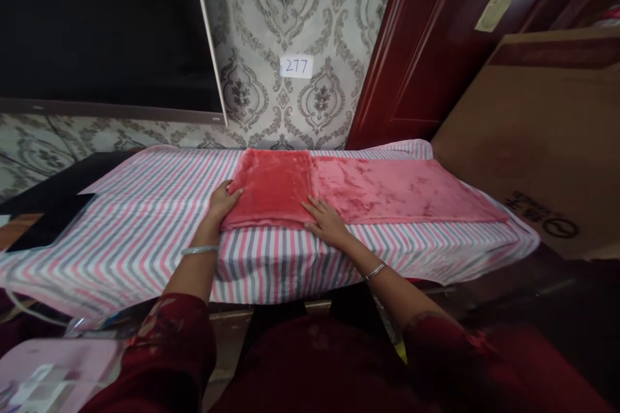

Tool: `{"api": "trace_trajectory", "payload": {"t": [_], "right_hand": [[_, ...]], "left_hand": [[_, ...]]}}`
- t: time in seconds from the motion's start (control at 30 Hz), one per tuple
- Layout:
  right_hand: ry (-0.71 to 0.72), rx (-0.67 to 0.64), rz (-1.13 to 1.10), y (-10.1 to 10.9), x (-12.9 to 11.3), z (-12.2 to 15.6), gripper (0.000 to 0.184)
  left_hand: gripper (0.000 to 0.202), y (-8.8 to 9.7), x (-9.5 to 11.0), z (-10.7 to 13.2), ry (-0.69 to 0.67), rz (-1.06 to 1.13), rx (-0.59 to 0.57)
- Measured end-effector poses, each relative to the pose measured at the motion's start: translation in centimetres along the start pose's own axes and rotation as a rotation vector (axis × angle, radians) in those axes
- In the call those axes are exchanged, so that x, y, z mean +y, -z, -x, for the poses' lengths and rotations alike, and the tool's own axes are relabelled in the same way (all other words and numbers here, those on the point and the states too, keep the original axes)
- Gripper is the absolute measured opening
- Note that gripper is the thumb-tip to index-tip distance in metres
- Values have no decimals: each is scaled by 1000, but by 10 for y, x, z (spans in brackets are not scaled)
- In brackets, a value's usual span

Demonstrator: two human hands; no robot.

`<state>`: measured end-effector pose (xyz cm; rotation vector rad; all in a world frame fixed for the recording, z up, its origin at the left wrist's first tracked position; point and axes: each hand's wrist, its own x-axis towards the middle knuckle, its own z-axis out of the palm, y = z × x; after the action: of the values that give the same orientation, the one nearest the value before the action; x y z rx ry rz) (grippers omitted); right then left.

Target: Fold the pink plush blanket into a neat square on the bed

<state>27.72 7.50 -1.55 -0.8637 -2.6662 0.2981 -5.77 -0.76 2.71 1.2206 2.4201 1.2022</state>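
A long red plush cloth lies flat on a table covered with a striped sheet. Its left part is folded over and looks darker and thicker. My left hand grips the left near corner of that folded part, thumb on top of the fabric. My right hand lies flat with fingers stretched out on the near edge of the cloth, just beside the fold line.
A dark screen hangs on the patterned wall with a paper label "277". A dark red door and a big cardboard box stand at the right. A black flat item lies at the table's left end.
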Motion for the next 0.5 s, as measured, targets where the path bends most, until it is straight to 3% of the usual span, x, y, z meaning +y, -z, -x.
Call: {"api": "trace_trajectory", "payload": {"t": [0.3, 0.4, 0.5], "right_hand": [[-13, 41, 9, 2, -7, -1, 68], [-14, 52, 0, 4, -10, -1, 67], [-12, 67, -7, 4, -11, 0, 66]], "left_hand": [[89, 5, -19, -2, 75, 257, -61], [97, 4, -30, 7, 95, 348, -67], [94, 2, -40, 22, 47, 394, -51]]}}
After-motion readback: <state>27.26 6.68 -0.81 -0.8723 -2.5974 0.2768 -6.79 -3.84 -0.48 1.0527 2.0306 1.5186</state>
